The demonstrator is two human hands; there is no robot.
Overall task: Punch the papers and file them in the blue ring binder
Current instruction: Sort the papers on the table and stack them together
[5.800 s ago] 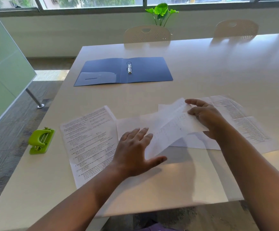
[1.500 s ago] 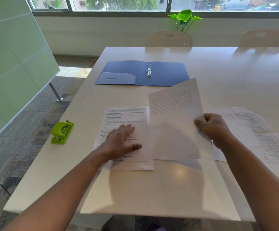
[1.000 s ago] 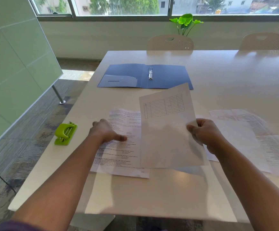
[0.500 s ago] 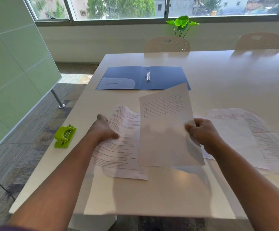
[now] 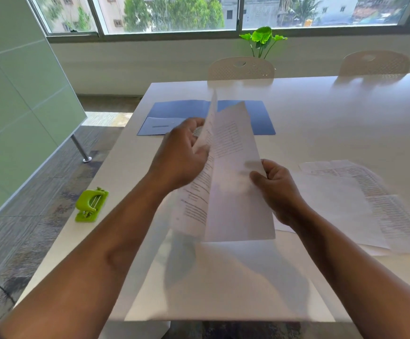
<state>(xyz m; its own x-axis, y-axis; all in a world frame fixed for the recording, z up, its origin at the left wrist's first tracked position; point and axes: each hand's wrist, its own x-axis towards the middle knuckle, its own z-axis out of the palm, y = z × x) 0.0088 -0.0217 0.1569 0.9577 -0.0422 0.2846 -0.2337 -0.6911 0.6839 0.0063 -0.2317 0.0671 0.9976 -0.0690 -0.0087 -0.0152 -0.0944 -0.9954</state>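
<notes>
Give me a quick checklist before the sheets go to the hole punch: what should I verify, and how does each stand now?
1. Both sheets held: ok. The left hand grips the printed sheet; the right hand grips the blank-backed sheet.
2. Edges squared together: not ok. The two sheets stand at an angle to each other.
3. All papers gathered: not ok. More papers lie on the table to the right.
4. Hole punch reachable: ok. It sits near the table's left edge, nothing on it.
5. Blue ring binder open: ok.
6. Rings open: cannot tell, the sheets hide them.
</notes>
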